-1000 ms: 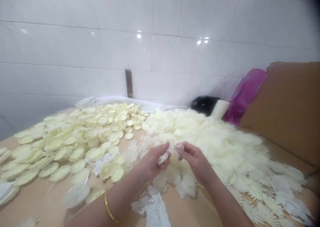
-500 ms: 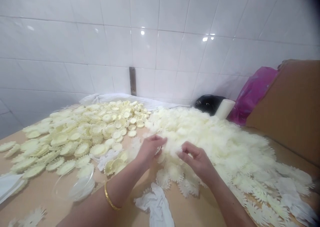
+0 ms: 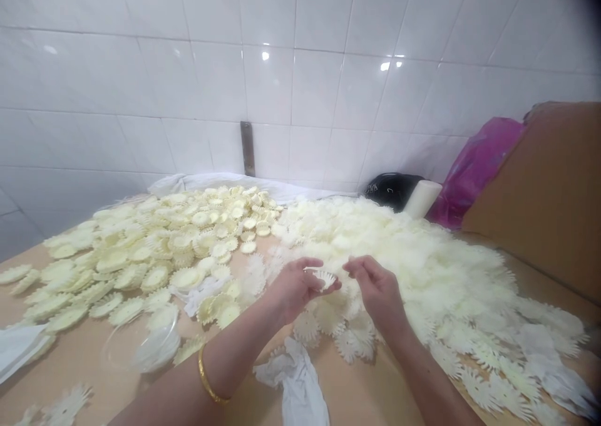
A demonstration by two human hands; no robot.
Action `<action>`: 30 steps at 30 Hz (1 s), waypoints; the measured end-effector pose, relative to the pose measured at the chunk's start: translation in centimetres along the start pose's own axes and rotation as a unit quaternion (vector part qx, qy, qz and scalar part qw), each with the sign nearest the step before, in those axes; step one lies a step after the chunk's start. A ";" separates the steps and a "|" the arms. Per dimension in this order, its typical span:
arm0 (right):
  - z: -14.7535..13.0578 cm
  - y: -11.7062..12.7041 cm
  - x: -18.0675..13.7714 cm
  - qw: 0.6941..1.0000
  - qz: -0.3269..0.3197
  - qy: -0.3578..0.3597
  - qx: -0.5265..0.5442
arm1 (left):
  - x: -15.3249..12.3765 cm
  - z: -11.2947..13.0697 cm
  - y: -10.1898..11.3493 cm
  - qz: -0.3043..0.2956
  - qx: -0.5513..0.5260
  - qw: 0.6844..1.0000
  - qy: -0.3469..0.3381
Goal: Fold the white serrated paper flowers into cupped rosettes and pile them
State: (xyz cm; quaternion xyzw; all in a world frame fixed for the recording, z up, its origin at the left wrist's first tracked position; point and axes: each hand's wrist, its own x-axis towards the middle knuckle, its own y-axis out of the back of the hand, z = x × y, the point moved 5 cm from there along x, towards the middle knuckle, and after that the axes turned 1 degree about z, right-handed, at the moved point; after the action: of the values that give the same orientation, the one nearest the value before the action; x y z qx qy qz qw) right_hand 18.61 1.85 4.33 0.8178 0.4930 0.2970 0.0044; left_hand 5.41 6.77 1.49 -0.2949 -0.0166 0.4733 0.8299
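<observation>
My left hand [image 3: 293, 288] is curled around a small cream fluted flower piece [image 3: 325, 279], pinched between thumb and fingers. A gold bangle [image 3: 209, 382] sits on that wrist. My right hand [image 3: 375, 288] is just right of the piece, fingers bent and pinched together near its edge; what they hold, if anything, is too small to see. Both hands hover over flat white petal cut-outs [image 3: 347, 341] on the brown table [image 3: 357, 394]. A large heap of white petal pieces [image 3: 422, 269] lies to the right, and a spread of shaped yellowish cups [image 3: 154, 250] to the left.
A crumpled white cloth [image 3: 295, 382] lies near my forearms. A clear plastic dish [image 3: 141, 344] sits front left. At the back stand a black bag [image 3: 389, 191], a white roll [image 3: 422, 199], a pink bag [image 3: 474, 169] and a brown cardboard box [image 3: 549, 194] against the tiled wall.
Both hands dipped toward the white heap half a second ago, then drew back together. My left hand now holds a cupped piece in front of the right fingers.
</observation>
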 end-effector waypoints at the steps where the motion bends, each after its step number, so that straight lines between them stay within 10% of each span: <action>1: -0.1 0.0 0.0 1.000 0.000 0.001 0.005 | 0.0 0.0 0.0 0.011 0.006 1.000 -0.005; 30: -0.6 -1.4 -0.8 0.997 -0.072 0.002 0.020 | -0.1 -0.3 -0.2 0.059 0.204 0.971 -0.110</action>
State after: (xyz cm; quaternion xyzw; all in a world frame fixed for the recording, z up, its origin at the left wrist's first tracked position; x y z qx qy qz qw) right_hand 16.91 1.71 4.00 0.7793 0.5567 0.2876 0.0081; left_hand 5.62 6.42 1.37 -0.0655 0.0065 0.5447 0.8360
